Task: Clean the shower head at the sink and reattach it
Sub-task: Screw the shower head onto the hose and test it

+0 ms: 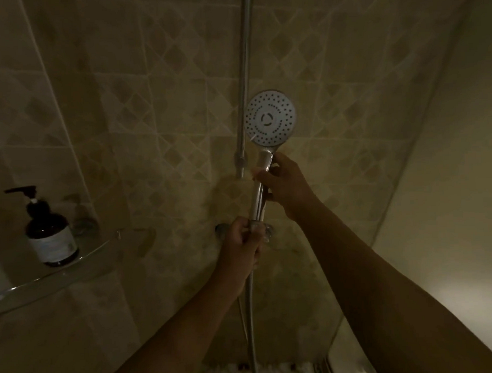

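Note:
The chrome shower head (269, 118) has a round white face with dark nozzle holes and points toward me, upright in front of the tiled wall. My right hand (285, 185) grips its handle just below the round face. My left hand (242, 242) is closed around the bottom of the handle, where the metal hose (252, 311) joins and hangs down. The vertical chrome rail (245, 74) stands just left of the head, with its slider bracket (240, 162) beside the handle.
A glass corner shelf (47, 279) at the left carries a dark pump bottle (50, 235) with a white label. A chrome wall fitting (221, 230) shows beside my left hand. A glass shower panel (406, 180) runs along the right. The room is dim.

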Action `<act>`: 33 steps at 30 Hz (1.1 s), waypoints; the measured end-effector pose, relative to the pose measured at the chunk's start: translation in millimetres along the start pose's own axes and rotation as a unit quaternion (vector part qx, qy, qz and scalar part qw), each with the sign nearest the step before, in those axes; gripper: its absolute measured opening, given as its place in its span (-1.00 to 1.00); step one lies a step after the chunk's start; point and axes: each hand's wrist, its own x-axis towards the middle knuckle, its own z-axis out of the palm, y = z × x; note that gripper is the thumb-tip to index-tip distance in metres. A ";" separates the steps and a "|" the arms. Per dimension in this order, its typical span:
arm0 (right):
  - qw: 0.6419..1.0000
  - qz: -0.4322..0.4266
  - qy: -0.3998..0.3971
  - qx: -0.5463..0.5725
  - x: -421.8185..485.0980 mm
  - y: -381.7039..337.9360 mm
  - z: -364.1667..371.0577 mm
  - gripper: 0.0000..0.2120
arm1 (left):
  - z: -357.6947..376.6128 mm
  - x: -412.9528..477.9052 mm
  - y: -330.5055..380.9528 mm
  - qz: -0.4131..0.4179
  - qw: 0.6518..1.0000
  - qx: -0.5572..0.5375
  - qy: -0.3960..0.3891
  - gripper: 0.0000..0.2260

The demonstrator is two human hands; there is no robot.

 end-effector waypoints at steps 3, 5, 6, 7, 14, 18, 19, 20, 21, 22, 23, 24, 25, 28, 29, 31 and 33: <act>0.995 -0.004 0.036 -0.090 0.7 6.1 5.9 -0.68 | 3.9 -5.7 -4.2 -0.001 1.000 0.022 0.020 -0.90; 0.999 0.004 0.023 -0.046 -1.2 8.3 7.5 -0.76 | 7.2 -9.4 -3.7 -0.001 1.000 0.015 0.014 -0.89; 1.000 0.019 -0.001 0.019 -2.3 9.7 8.4 -0.82 | 8.6 -10.8 -2.8 -0.003 1.000 0.004 0.007 -0.89; 0.992 0.047 -0.034 0.116 -4.2 10.5 10.0 -0.88 | 9.4 -12.0 -1.7 -0.010 1.000 -0.009 -0.001 -0.89; 0.902 0.141 -0.168 0.371 -8.8 18.1 7.0 -0.80 | 5.2 -14.3 2.5 -0.059 0.991 -0.071 -0.092 -0.81; 0.871 0.174 -0.192 0.418 -14.7 22.3 6.9 -0.81 | 8.0 -19.3 -1.6 -0.051 0.990 -0.067 -0.112 -0.79; 0.875 0.179 -0.184 0.410 -15.5 22.4 8.0 -0.81 | 9.1 -20.2 -3.5 -0.043 0.992 -0.053 -0.106 -0.79; 0.888 0.183 -0.163 0.389 -16.3 22.5 9.9 -0.81 | 10.5 -20.5 -6.2 -0.040 0.994 -0.035 -0.093 -0.80; 0.910 0.182 -0.126 0.350 -17.2 23.9 13.0 -0.80 | 12.2 -20.1 -9.5 -0.043 0.996 -0.018 -0.073 -0.81; 0.937 0.172 -0.077 0.293 -18.4 25.5 17.5 -0.79 | 13.9 -18.8 -13.0 -0.051 0.998 -0.001 -0.048 -0.81; 0.963 0.152 -0.023 0.222 -20.4 27.4 23.4 -0.78 | 15.0 -17.2 -16.6 -0.059 0.998 0.025 -0.020 -0.81; 0.980 0.131 0.027 0.151 -23.4 28.8 30.0 -0.77 | 15.2 -15.7 -20.2 -0.067 0.996 0.062 0.007 -0.82; 0.986 0.115 0.068 0.096 -26.1 30.0 36.8 -0.78 | 14.7 -14.2 -23.6 -0.074 0.991 0.107 0.028 -0.85; 0.988 0.100 0.116 0.038 -30.0 34.2 51.8 -0.77 | 8.7 -12.9 -28.5 -0.100 0.977 0.182 0.052 -0.84; 0.988 0.097 0.118 0.034 -30.8 33.6 53.8 -0.74 | 6.5 -13.5 -28.0 -0.102 0.978 0.172 0.056 -0.86; 0.986 0.110 0.099 0.083 -30.0 29.8 52.5 -0.69 | 2.5 -15.6 -25.2 -0.083 0.988 0.123 0.049 -0.91; 0.973 0.147 0.041 0.172 -28.4 25.8 46.0 -0.61 | -1.5 -17.8 -19.0 -0.069 0.994 0.080 0.031 -0.90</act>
